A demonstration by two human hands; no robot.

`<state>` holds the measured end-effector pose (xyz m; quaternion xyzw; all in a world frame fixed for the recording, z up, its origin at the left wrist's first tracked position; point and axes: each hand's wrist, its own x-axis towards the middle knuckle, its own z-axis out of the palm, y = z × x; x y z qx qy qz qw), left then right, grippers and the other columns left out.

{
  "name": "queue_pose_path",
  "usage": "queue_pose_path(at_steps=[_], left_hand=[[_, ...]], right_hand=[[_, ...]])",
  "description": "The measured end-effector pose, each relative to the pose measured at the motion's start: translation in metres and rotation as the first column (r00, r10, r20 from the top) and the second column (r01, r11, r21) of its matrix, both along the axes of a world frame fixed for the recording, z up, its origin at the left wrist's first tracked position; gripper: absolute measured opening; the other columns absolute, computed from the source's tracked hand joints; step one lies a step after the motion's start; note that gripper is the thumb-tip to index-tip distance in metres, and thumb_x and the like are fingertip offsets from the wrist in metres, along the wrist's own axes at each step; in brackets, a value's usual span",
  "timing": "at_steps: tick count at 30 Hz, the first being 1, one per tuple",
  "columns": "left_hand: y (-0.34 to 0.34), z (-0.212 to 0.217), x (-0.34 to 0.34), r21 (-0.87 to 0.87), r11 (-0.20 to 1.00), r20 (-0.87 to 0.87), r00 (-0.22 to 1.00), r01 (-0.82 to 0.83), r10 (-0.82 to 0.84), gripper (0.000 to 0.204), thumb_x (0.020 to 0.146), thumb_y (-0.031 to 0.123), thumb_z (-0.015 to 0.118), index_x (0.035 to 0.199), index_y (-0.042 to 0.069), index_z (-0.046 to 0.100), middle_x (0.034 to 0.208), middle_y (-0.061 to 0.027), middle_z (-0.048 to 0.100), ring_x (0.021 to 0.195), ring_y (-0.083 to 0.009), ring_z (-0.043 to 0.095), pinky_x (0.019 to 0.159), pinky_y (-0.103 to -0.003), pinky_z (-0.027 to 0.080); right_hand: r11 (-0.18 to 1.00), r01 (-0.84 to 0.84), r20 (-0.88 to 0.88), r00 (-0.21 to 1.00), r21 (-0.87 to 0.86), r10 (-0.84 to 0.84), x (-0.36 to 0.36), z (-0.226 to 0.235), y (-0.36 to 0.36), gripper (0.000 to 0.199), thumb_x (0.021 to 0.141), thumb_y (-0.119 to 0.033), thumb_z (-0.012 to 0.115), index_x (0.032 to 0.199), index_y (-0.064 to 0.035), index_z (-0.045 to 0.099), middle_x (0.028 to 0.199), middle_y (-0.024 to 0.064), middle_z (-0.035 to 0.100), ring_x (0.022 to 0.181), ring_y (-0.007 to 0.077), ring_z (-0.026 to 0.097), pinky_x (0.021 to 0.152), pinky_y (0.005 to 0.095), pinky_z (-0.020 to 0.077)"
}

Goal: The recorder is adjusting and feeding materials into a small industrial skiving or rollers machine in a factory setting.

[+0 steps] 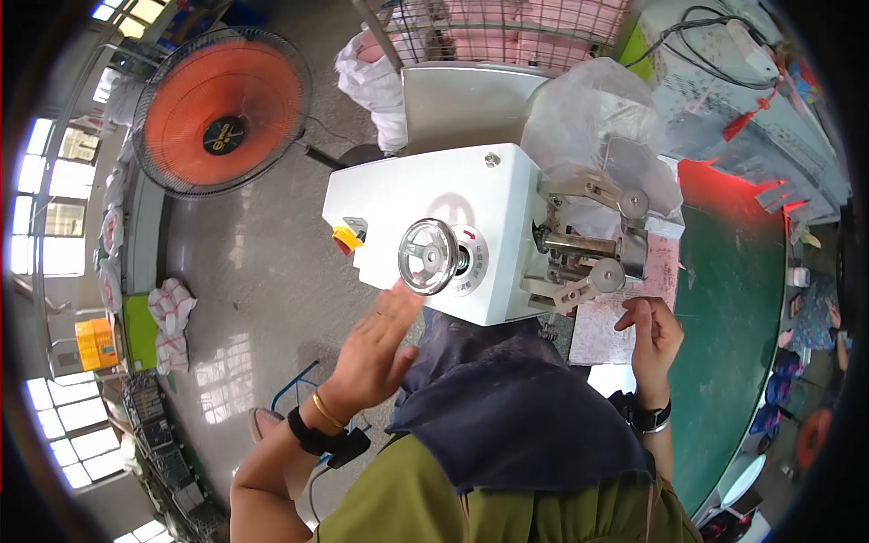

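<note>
I have left hand (369, 346) flat and released, fingers straight, thumb apart, fingertips at near rim of shiny silver spoked metal handwheel (431, 257); from my remote view, cannot tell if touching. Handwheel mounted on white boxy machine (385, 197), right of yellow-and-red switch (347, 239). Right hand (654, 335) near machine's steel roller assembly (581, 243), over pale pink-stained board (599, 333), fingers half curled; I cannot tell if anything pinched. Large round orange fan (186, 104) at far left.
</note>
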<state>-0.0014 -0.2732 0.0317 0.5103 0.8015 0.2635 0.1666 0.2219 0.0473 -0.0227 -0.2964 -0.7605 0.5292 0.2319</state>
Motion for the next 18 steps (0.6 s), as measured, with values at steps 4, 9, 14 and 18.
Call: queue_pose_path(at_steps=[4,9,14,18], left_hand=[[0.016,-0.026,-0.038,0.089,0.992,-0.042,0.996,0.085,-0.082,0.070,0.104,0.045,0.042,0.156,-0.002,0.037,0.164,-0.0245,0.033,0.154,-0.0395,0.028,0.128,-0.050,0.014],[0.067,-0.022,-0.093,0.119,0.925,-0.048,0.933,0.360,-0.357,0.079,0.098,0.060,0.045,0.159,0.011,0.039,0.170,-0.0144,0.026,0.158,-0.0353,0.019,0.129,-0.050,0.006],[0.115,-0.014,-0.123,0.171,0.809,-0.277,0.815,0.563,-0.509,0.083,0.090,0.062,0.062,0.156,0.015,0.047,0.169,-0.0091,0.029,0.159,-0.0353,0.016,0.129,-0.053,0.008],[0.098,-0.028,-0.119,0.198,0.807,-0.120,0.831,0.556,-0.543,0.091,0.089,0.066,0.063,0.158,0.011,0.042,0.169,-0.0087,0.030,0.158,-0.0370,0.017,0.128,-0.055,0.010]], right_hand=[[0.998,0.060,0.010,0.998,0.021,-0.060,-0.006,0.007,-0.021,0.022,0.106,-0.012,0.057,0.096,0.0028,0.070,0.071,0.0063,0.070,0.068,0.0113,0.065,0.070,0.0271,0.0491],[0.992,0.124,0.079,0.989,0.038,-0.127,-0.006,0.014,-0.052,0.023,0.105,-0.014,0.058,0.094,0.0026,0.071,0.071,0.0072,0.071,0.066,0.0124,0.066,0.067,0.0286,0.0504],[0.974,0.214,0.105,0.970,0.071,-0.221,-0.013,0.017,-0.084,0.023,0.105,-0.013,0.057,0.094,0.0024,0.071,0.070,0.0070,0.070,0.065,0.0132,0.067,0.068,0.0287,0.0517],[0.973,0.211,0.152,0.963,0.091,-0.223,-0.022,0.015,-0.107,0.022,0.105,-0.013,0.057,0.095,0.0019,0.071,0.070,0.0064,0.070,0.065,0.0132,0.067,0.067,0.0285,0.0518]])
